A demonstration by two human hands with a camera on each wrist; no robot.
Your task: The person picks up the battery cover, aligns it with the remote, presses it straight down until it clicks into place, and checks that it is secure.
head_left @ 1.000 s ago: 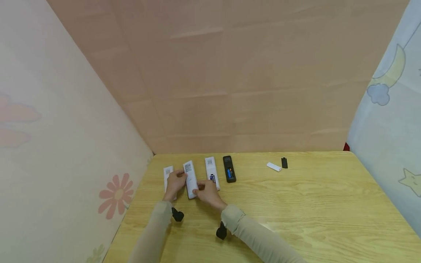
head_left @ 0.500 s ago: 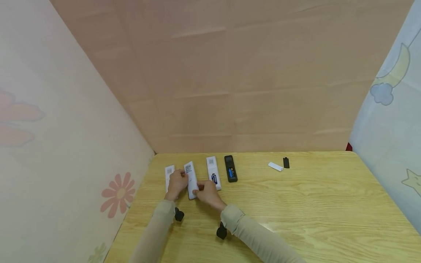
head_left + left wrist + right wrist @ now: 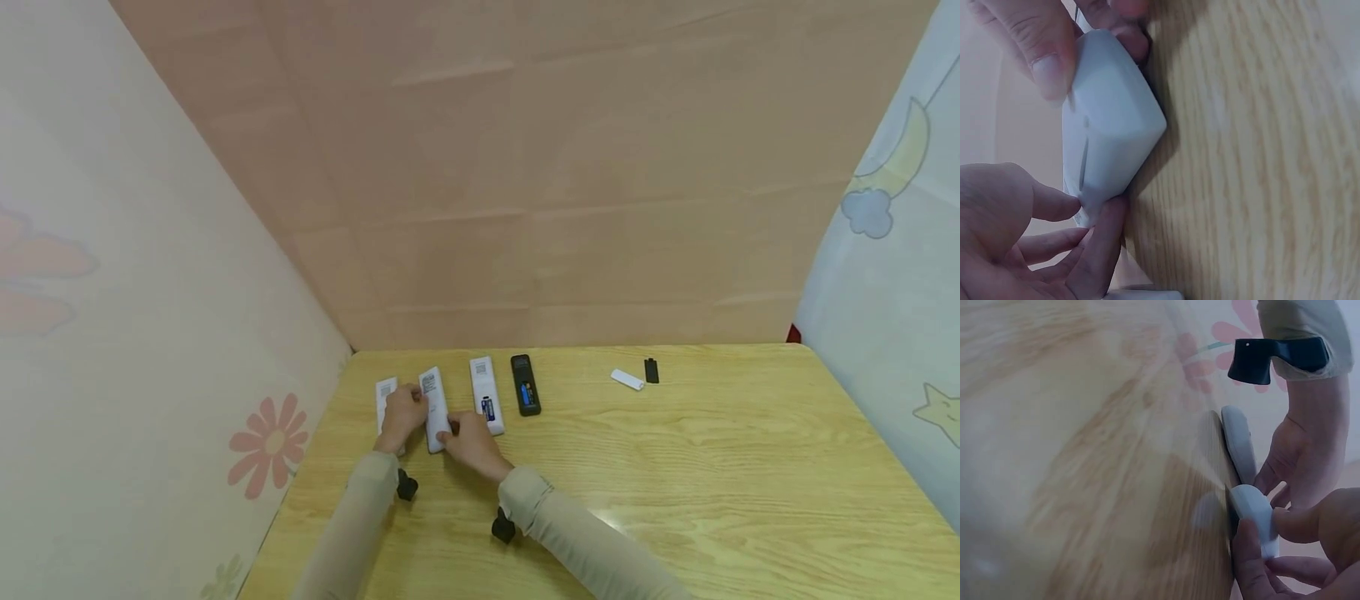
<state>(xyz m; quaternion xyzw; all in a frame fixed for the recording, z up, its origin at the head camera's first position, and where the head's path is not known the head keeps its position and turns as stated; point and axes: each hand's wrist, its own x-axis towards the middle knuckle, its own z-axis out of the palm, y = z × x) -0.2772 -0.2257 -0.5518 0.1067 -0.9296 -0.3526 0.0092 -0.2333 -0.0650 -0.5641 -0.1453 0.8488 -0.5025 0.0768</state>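
Note:
A white remote control (image 3: 434,429) lies back side up, its label toward the far end. My left hand (image 3: 403,414) pinches its left edge about halfway along, while my right hand (image 3: 476,447) grips its near right corner. In the left wrist view the rounded near end of this remote (image 3: 1113,94) tilts slightly off the table, thumb and fingers on both sides. Partly behind my left hand lies another white remote (image 3: 386,392). Right of my right hand, a third white remote (image 3: 483,379) shows batteries in its uncovered compartment.
A black remote (image 3: 522,371) with an uncovered battery compartment lies farther right. Beyond it are a white battery cover (image 3: 627,380) and a black battery cover (image 3: 652,371). The wooden table (image 3: 712,467) meets a back panel (image 3: 637,208) and a patterned wall on each side.

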